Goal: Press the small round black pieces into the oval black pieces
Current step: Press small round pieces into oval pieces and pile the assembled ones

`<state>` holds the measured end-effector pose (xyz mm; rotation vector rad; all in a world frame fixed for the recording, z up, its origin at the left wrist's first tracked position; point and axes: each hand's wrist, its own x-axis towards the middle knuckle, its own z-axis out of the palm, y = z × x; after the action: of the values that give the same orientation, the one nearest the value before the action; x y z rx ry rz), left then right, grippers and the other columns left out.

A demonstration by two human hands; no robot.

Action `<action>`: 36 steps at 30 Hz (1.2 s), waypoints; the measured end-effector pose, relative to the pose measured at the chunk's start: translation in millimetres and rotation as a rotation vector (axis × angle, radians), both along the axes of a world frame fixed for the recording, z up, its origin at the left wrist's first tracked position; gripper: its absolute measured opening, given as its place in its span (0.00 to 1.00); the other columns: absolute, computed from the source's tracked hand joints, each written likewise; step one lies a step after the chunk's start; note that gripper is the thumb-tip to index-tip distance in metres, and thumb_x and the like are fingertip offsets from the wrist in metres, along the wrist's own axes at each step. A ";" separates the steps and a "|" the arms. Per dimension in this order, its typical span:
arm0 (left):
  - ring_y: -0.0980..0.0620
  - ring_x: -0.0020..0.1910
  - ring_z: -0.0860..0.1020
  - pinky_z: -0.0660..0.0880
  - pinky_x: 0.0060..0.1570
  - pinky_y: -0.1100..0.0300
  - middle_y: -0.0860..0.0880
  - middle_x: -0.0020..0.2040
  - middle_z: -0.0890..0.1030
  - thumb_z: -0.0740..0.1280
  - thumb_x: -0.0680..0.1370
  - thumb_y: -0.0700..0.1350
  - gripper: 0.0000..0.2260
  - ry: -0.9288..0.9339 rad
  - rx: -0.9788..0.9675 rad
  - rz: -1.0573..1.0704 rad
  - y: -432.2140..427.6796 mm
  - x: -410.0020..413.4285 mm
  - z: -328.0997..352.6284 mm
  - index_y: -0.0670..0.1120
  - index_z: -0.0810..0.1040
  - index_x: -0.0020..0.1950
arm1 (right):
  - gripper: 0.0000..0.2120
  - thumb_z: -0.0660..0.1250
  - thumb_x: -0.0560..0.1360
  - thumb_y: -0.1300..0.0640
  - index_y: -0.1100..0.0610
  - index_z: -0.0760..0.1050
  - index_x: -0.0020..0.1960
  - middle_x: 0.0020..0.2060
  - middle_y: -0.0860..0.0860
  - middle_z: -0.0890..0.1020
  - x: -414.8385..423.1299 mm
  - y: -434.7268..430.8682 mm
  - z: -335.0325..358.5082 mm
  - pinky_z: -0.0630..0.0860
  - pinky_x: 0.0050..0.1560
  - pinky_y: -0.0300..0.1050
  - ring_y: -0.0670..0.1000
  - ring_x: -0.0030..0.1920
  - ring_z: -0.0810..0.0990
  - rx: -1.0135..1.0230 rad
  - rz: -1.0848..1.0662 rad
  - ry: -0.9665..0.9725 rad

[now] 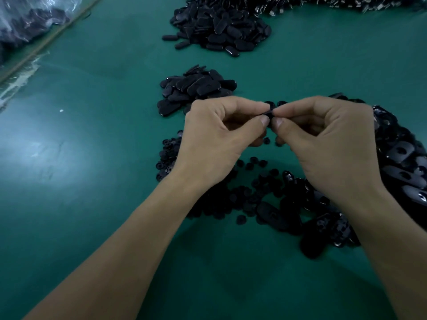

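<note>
Both arms reach in; left hand (215,135) and right hand (323,144) pinch one black piece (269,112) between them. I guess lots is left: many rounds (231,197) and ovals (397,158) wait below.

A plain teal-green table (92,181) carries heaps of glossy black oval pieces (196,88) and duller black small round pieces (166,155). Silvery metal bits (323,3) glint at the far edge. A clear bag (27,19) shows dark purplish contents.
</note>
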<state>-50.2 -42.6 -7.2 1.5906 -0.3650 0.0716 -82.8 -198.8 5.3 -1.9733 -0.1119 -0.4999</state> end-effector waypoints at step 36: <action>0.57 0.33 0.81 0.78 0.37 0.63 0.56 0.35 0.83 0.71 0.78 0.39 0.08 0.032 0.165 -0.025 6.0 5.5 3.8 0.52 0.80 0.51 | 0.08 0.72 0.77 0.58 0.45 0.80 0.50 0.42 0.40 0.86 7.3 -7.7 -6.8 0.78 0.45 0.33 0.41 0.45 0.85 -0.039 0.132 0.089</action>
<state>-44.6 -36.6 -3.4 1.7479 -0.3728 -0.0035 -75.5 -206.5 -1.5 -2.0073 -0.1957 -0.3257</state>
